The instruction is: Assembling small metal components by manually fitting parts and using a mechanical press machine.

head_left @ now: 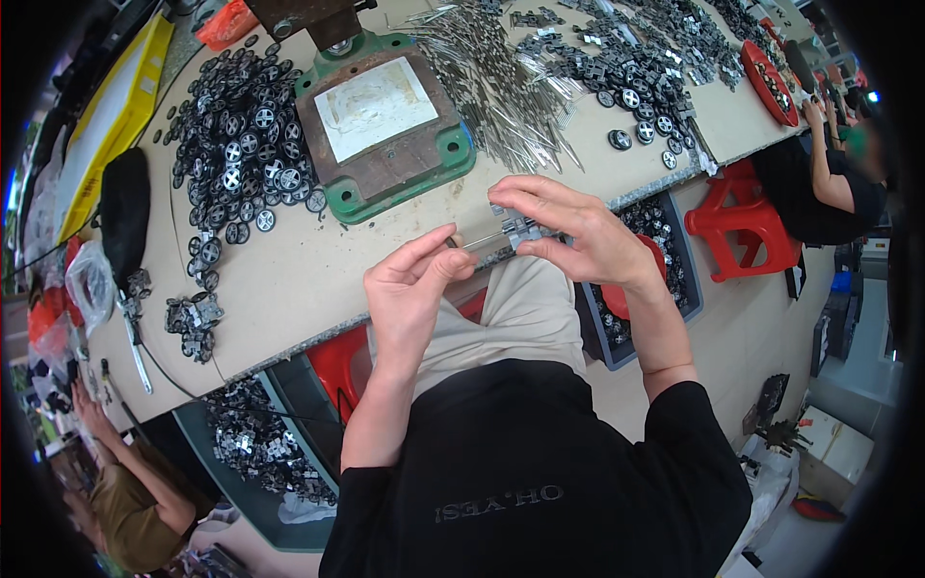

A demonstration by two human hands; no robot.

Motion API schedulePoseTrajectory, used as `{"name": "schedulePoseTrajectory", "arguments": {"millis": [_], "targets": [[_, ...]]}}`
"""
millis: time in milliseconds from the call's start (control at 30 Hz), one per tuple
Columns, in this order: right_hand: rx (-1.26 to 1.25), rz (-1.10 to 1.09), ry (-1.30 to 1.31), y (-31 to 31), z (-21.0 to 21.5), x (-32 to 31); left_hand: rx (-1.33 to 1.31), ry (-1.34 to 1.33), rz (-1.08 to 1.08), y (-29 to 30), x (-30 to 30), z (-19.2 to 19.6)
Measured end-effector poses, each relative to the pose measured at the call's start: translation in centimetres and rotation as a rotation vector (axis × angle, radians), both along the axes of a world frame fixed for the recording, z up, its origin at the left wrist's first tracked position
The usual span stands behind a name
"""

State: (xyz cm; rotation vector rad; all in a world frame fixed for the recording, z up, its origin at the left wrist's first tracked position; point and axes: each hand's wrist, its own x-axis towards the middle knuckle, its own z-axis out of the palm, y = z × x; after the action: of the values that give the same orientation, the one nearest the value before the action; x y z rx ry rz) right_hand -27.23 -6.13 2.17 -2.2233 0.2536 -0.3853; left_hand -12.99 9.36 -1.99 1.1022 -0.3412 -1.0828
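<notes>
L hand (409,289) pinches one end of a thin metal pin (479,241), R hand (568,236) clamped on small bracket (520,231) at pin's 3 o'clock, over bench edge (289,332); risk: pin misaligned w/ hole, slips, drops into lap.

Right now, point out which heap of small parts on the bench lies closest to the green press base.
The silver pin heap, touching the green press base at its right; the black wheels lie left, slightly apart.

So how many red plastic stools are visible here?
2: one red plastic stool right of the workbench beside a seated co-worker, another red stool under the person's own legs, mostly hidden. More may be hidden.
</notes>
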Motion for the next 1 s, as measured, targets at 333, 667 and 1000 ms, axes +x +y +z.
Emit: {"name": "schedulePoseTrajectory", "arguments": {"millis": [333, 667, 1000], "targets": [[0.139, 0.047, -0.034, -0.5, -0.2, -0.6, -0.068, 0.274, -0.124, 0.2, 0.7, -0.4], [0.333, 0.007, 0.099, 0.0, -0.8, -1.0, -0.071, -0.105, 0.000, -0.1, -0.7, -0.4], [0.243, 0.004, 0.089, 0.2, -1.1, -0.9, 0.019, -0.230, 0.034, -0.2, -0.9, -0.3]]}}
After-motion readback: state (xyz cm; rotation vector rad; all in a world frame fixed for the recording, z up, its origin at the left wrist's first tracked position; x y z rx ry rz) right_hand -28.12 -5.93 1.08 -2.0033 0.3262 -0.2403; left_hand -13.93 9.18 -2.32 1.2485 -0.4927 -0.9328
